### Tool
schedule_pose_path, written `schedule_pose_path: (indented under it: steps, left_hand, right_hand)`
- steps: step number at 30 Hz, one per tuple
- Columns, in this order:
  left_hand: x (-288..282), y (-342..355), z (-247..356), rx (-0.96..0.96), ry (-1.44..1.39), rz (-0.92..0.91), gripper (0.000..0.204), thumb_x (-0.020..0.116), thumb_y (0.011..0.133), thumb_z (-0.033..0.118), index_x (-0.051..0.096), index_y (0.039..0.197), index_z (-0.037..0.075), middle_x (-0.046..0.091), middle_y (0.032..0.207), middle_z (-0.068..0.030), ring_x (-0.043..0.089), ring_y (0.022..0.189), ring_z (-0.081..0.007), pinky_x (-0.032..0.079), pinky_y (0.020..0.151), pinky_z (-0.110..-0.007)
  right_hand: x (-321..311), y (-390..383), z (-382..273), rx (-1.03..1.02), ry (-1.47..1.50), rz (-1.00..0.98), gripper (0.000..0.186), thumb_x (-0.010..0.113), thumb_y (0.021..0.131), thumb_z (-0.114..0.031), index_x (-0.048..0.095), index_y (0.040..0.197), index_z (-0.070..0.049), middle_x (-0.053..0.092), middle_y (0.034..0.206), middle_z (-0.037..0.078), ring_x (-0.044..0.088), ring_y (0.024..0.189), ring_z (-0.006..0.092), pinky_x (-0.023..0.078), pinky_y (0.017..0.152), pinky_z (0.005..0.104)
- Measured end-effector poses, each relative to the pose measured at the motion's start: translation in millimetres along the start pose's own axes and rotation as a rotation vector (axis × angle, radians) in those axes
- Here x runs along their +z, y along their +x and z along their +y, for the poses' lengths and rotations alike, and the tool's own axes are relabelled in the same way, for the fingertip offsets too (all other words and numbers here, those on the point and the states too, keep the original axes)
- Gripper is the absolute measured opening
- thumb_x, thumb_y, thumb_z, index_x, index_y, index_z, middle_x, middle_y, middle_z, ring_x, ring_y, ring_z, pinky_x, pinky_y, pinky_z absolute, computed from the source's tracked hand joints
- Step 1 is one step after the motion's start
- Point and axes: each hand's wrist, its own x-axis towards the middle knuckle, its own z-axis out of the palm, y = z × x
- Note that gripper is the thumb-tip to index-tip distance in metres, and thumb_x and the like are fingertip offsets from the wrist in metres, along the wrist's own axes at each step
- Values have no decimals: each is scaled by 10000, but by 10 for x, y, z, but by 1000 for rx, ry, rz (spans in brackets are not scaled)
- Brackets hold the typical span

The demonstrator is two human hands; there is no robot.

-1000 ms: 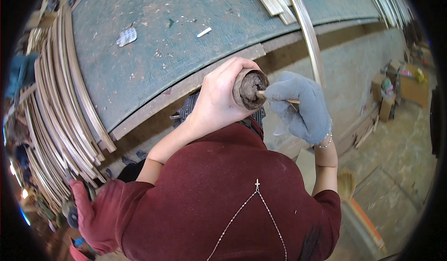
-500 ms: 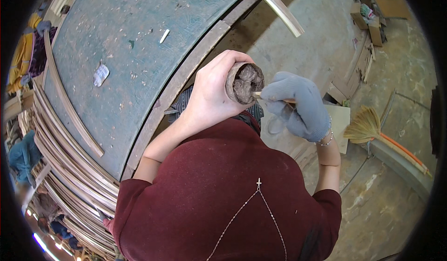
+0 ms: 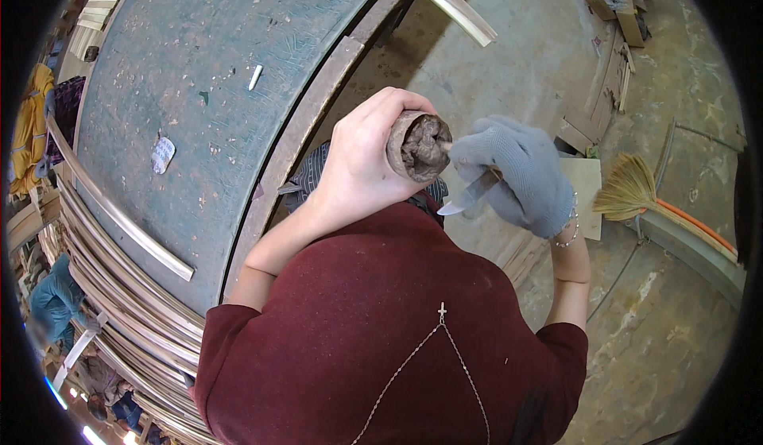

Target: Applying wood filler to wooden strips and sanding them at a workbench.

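My bare left hand (image 3: 362, 155) is wrapped round a small round tub (image 3: 399, 147), tilted so its mouth faces right. Inside sits lumpy grey-brown paste (image 3: 427, 149). In a grey knit glove, my right hand (image 3: 520, 175) is closed just right of the tub. A thin stick (image 3: 447, 147) pokes from its fingertips to the paste at the rim. The same hand also grips a knife (image 3: 469, 195), whose pale blade points down and left below the tub. The gloved fingers hide the rest of both tools.
On my left is a worn green table (image 3: 214, 40) with a white marker-like stick (image 3: 255, 77) and a crumpled label (image 3: 163, 155). Long wood strips (image 3: 135, 262) are stacked beyond. A straw broom (image 3: 628, 191) lies at right. Another person (image 3: 56, 302) works far left.
My gloved hand has turned and shifted slightly right, bringing the knife blade into clearer view. The tub has turned a little in my left hand. My view has shifted, too.
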Motion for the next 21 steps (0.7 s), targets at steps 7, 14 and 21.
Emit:
schedule_pose_path:
  steps: [7, 14, 21]
  left_hand:
    - [58, -24, -96, 22, 51, 75, 454, 747, 525, 60, 527, 921, 34, 570, 844, -121, 591, 788, -281, 473, 686, -328]
    - [-38, -60, -70, -92, -110, -91, 469, 701, 511, 4, 541, 951, 35, 601, 858, -74, 606, 810, -171, 463, 745, -269]
    - [-133, -70, -70, -159, -289, -285, 489, 712, 516, 29, 541, 974, 24, 609, 872, -80, 600, 826, -161, 460, 762, -278]
  right_hand:
    - [192, -38, -156, 227, 351, 284, 329, 635, 653, -5, 526, 957, -71, 579, 813, 78, 583, 694, 272, 476, 619, 311]
    - [-253, 107, -108, -17, -89, 21, 406, 652, 562, -27, 580, 943, -145, 588, 814, -27, 556, 660, 170, 458, 538, 284]
    - [-387, 274, -72, -246, -329, -71, 307, 633, 603, -119, 587, 893, -210, 573, 807, -65, 531, 638, 124, 438, 513, 243]
